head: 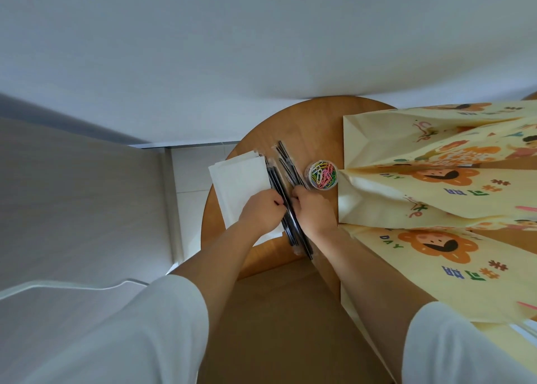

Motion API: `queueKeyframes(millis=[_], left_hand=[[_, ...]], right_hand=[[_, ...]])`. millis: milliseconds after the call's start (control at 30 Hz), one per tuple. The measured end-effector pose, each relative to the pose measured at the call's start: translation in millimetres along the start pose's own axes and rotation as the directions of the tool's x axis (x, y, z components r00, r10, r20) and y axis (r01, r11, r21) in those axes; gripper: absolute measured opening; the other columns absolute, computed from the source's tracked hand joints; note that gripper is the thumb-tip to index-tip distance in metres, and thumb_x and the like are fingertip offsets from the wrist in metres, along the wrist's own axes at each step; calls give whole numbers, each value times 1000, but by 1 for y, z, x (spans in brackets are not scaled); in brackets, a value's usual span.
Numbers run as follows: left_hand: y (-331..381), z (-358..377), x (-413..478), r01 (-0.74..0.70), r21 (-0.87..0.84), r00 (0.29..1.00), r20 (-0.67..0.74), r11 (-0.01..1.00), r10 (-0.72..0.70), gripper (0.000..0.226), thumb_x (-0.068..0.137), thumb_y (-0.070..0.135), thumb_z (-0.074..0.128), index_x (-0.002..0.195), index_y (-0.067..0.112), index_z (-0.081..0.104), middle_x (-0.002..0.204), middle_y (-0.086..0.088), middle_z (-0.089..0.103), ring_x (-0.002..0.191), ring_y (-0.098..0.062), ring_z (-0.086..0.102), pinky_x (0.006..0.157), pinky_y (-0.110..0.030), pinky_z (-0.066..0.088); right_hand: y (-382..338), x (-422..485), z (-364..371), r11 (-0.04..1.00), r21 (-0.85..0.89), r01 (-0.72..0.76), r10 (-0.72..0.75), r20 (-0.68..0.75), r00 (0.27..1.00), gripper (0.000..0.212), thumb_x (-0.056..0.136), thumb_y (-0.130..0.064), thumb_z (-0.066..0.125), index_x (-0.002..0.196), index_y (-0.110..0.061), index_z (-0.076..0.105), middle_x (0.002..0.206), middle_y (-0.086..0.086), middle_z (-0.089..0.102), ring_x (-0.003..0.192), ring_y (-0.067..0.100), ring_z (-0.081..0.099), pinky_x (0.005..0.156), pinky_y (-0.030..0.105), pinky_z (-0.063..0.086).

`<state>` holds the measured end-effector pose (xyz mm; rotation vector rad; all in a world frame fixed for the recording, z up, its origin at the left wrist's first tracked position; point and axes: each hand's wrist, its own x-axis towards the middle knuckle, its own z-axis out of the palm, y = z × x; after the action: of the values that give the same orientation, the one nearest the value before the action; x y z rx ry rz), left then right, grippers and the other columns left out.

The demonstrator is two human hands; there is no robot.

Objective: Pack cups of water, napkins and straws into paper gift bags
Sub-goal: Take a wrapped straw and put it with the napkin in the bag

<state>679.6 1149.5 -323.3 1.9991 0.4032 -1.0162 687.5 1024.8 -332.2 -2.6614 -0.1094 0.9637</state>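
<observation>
Head view: L hand (260, 213) & R hand (315, 209) meet over the straws (272, 177) (black, in clear wrappers). Fingers of both are curled tight, pinching the bundle from either side. The straws run out past the fingertips & back between the wrists, lying on the round wooden table (313, 124). Napkins (241, 180), a white stack, lie under & beyond the L fingers. A tub of coloured paper clips (321, 174) sits just beyond the R fingers. Yellow gift bags (406, 162) lie flat further out on that side.

Two hands (260, 212) (314, 209) — one paperclip tub (321, 174)
</observation>
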Motion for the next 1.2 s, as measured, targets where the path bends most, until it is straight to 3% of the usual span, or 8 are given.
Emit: queueKeyframes(millis=[200, 467, 567, 700, 833, 967, 1067, 1200], left_hand=[[-2, 1, 6, 28, 6, 1000, 14, 1000, -28, 24, 88, 11, 52, 64, 14, 55, 82, -11, 59, 77, -21, 56, 58, -24, 38], [-1, -1, 5, 37, 22, 999, 3, 999, -37, 24, 89, 10, 48, 66, 11, 53, 87, -19, 64, 74, -24, 55, 64, -33, 42], [-1, 0, 6, 45, 36, 999, 7, 998, -46, 25, 88, 10, 48, 63, 12, 50, 79, -15, 60, 72, -24, 53, 62, -32, 40], [-3, 0, 7, 49, 53, 999, 6, 997, -49, 27, 90, 11, 48, 64, 16, 49, 75, -8, 55, 72, -22, 52, 61, -29, 40], [-2, 0, 6, 45, 47, 999, 16, 998, -46, 30, 90, 11, 48, 61, 18, 48, 77, -10, 56, 72, -22, 52, 54, -24, 35], [-2, -1, 5, 40, 39, 999, 23, 998, -41, 24, 89, 9, 48, 66, 14, 52, 82, -12, 58, 74, -23, 52, 58, -27, 38], [-2, -4, 1, 34, 7, 999, 26, 999, -34, 24, 88, 8, 46, 70, 2, 60, 83, -19, 62, 73, -24, 52, 64, -30, 39], [3, -11, -11, -7, -51, 999, -39, 999, 5, 21, 90, 8, 47, 92, -2, 65, 96, -22, 66, 83, -30, 60, 77, -35, 47]], right_hand=[[-1, -5, -1, 996, 92, 11, -10, -19, 1000, 21, 97, -21, 47, 108, -8, 59, 94, 15, 67, 88, 34, 63, 72, 39, 48], [-14, 3, -3, 992, 102, -79, 83, -43, 996, 24, 97, -24, 47, 107, -4, 56, 96, 16, 67, 89, 33, 64, 71, 38, 47], [-21, 7, -6, 981, 106, -160, 163, -18, 986, 22, 96, -22, 46, 98, -3, 56, 92, 17, 65, 86, 34, 62, 64, 35, 43], [-33, 14, -12, 955, 130, -266, 268, 1, 963, 26, 87, -13, 50, 63, -12, 42, 72, 9, 52, 71, 29, 53, 57, 28, 33], [-36, 19, -14, 948, 88, -306, 305, 18, 952, 24, 86, -12, 52, 65, -11, 42, 68, 5, 48, 67, 26, 49, 53, 26, 32], [-35, 19, -14, 962, 37, -270, 269, 31, 963, 16, 88, -13, 49, 73, -8, 48, 70, 3, 47, 73, 26, 51, 57, 27, 35], [-33, 15, -15, 954, 168, -247, 255, -30, 966, 16, 91, -17, 45, 95, -3, 52, 80, 10, 54, 78, 29, 55, 62, 31, 39], [-31, -2, -22, 931, 345, -119, 149, -62, 987, 9, 93, -15, 44, 85, -10, 45, 68, 3, 49, 66, 23, 49, 55, 30, 32]])
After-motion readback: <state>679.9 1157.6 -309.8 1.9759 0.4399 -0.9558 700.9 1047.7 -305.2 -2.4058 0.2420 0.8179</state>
